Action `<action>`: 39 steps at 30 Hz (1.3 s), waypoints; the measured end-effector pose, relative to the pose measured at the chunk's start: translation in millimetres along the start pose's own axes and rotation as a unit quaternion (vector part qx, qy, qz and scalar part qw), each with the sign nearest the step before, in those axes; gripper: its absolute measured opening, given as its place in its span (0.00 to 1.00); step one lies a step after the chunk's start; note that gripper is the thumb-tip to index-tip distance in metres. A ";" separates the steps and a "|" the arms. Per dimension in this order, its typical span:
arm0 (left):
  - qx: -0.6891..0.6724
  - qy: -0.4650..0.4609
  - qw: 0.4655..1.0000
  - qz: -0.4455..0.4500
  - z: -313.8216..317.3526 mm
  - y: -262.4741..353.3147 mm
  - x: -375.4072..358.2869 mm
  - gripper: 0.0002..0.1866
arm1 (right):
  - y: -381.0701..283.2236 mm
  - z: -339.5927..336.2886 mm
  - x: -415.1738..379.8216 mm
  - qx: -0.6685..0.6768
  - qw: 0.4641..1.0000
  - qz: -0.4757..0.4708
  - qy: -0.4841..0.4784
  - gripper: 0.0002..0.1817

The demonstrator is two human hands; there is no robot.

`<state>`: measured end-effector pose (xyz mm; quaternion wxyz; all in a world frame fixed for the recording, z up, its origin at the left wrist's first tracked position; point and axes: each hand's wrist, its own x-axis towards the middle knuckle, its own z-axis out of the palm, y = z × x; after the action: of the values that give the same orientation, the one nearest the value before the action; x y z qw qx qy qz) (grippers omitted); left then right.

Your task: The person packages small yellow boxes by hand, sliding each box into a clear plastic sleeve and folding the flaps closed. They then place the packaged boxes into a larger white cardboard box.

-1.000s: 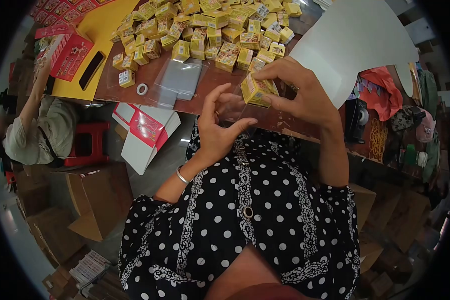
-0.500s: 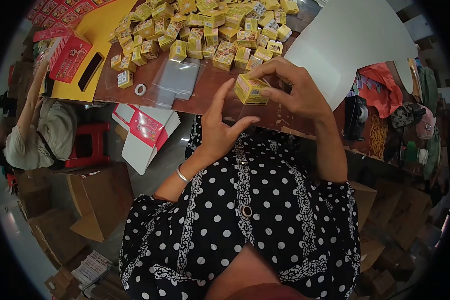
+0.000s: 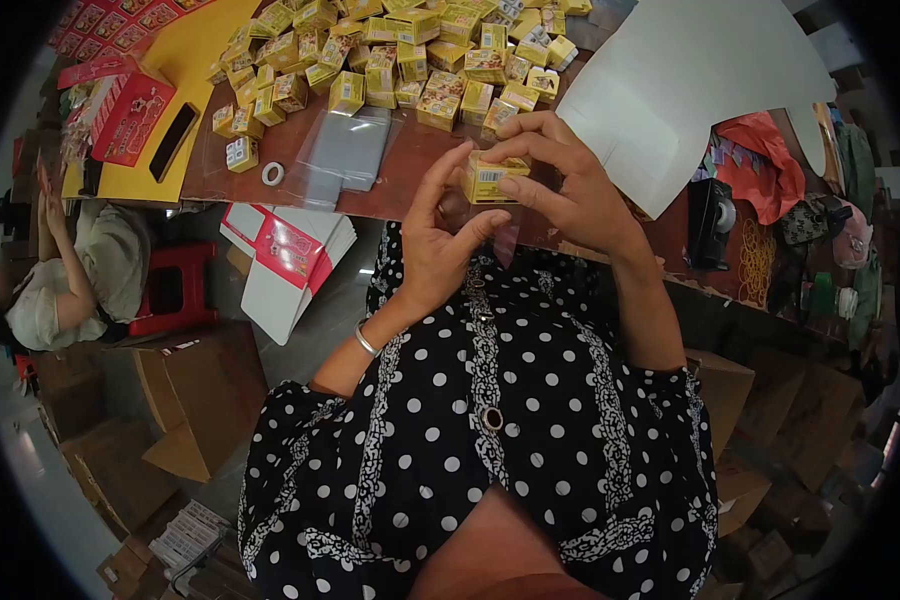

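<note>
A yellow box [image 3: 483, 187] is clamped between the thumb and fingers of your right hand [image 3: 570, 190].
Just left of the yellow box, your left hand [image 3: 440, 235] has its thumb and fingers apart, with clear film [image 3: 507, 240] hanging below the box, near your left thumb. Beyond the yellow box, a pile of similar boxes [image 3: 410, 50] lies on the table [image 3: 425, 150]; to its left are clear sleeves [image 3: 355, 150] and a white ring [image 3: 273, 174]; well to its right, a black tape dispenser [image 3: 710, 225].
</note>
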<state>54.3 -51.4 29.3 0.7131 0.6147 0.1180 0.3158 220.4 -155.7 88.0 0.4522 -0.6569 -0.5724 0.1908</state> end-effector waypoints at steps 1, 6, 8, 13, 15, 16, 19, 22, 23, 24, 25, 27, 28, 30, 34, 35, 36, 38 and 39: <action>-0.011 0.000 1.000 -0.011 3.0 0.6 -1.1 0.40 | 2.8 3.0 -2.3 0.019 1.000 0.007 0.014 0.13; 0.008 0.000 0.999 -0.033 5.6 -1.3 -3.7 0.39 | 5.9 9.7 -10.6 0.052 0.998 0.028 0.036 0.13; -0.038 0.011 0.999 -0.028 10.1 2.7 -1.9 0.37 | 6.7 11.4 -13.4 0.006 0.998 0.044 0.043 0.21; -0.056 0.031 0.998 -0.004 9.8 0.9 -0.9 0.37 | 3.3 21.4 -27.0 0.153 0.974 0.092 0.141 0.34; -0.056 0.036 0.998 0.001 10.5 1.1 -1.5 0.37 | 5.9 31.2 -36.2 0.213 0.957 0.137 0.144 0.37; -0.066 0.031 0.997 -0.004 11.6 1.3 -2.7 0.35 | 5.8 39.2 -38.8 0.251 0.953 0.117 0.122 0.37; -0.078 0.006 0.997 -0.023 13.6 1.3 -10.5 0.31 | 8.1 54.5 -46.2 0.289 0.944 0.102 0.119 0.32; -0.081 -0.027 0.996 -0.033 6.3 -6.9 -20.0 0.27 | 5.8 62.0 -55.6 0.307 0.932 0.127 0.147 0.27; -0.082 -0.043 0.995 -0.032 1.1 -12.2 -24.7 0.25 | 3.5 66.0 -60.1 0.318 0.929 0.131 0.136 0.24; -0.081 -0.039 0.995 -0.035 -4.9 -17.6 -28.8 0.25 | 2.7 69.1 -62.7 0.328 0.927 0.133 0.125 0.21; -0.078 -0.052 0.995 -0.034 -11.4 -23.3 -33.3 0.23 | 6.1 72.2 -65.3 0.331 0.926 0.137 0.121 0.21; -0.074 -0.059 0.995 -0.041 -24.6 -27.6 -40.8 0.20 | 15.2 80.6 -72.8 0.205 0.970 0.066 0.110 0.18; -0.051 -0.065 0.995 -0.049 -31.5 -28.6 -43.1 0.17 | 15.2 83.4 -75.6 0.209 0.969 0.071 0.106 0.18; -0.027 -0.068 0.995 -0.061 -38.3 -32.5 -46.6 0.15 | 14.1 88.8 -79.8 0.224 0.962 0.113 0.110 0.16; -0.044 -0.056 0.997 -0.037 -42.3 -38.1 -49.4 0.12 | 13.7 96.8 -82.1 0.351 0.915 0.166 0.108 0.15; -0.092 -0.035 0.992 -0.077 -40.7 -36.3 -49.7 0.12 | 15.8 99.1 -82.1 0.353 0.914 0.156 0.123 0.15; -0.140 -0.013 0.983 -0.117 -39.6 -34.8 -49.8 0.12 | 17.2 100.5 -82.2 0.354 0.914 0.145 0.138 0.16; -0.101 -0.041 0.988 -0.112 -45.9 -35.1 -48.9 0.12 | 12.6 95.2 -80.0 0.355 0.912 0.159 0.130 0.14; -0.061 -0.071 0.990 -0.106 -48.9 -33.6 -48.1 0.12 | 11.4 93.0 -79.6 0.356 0.911 0.170 0.123 0.13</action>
<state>0.2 -42.3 -23.8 0.7850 0.5753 0.1117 0.2007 133.9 -193.7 9.4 0.6834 -0.5582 -0.2859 0.3737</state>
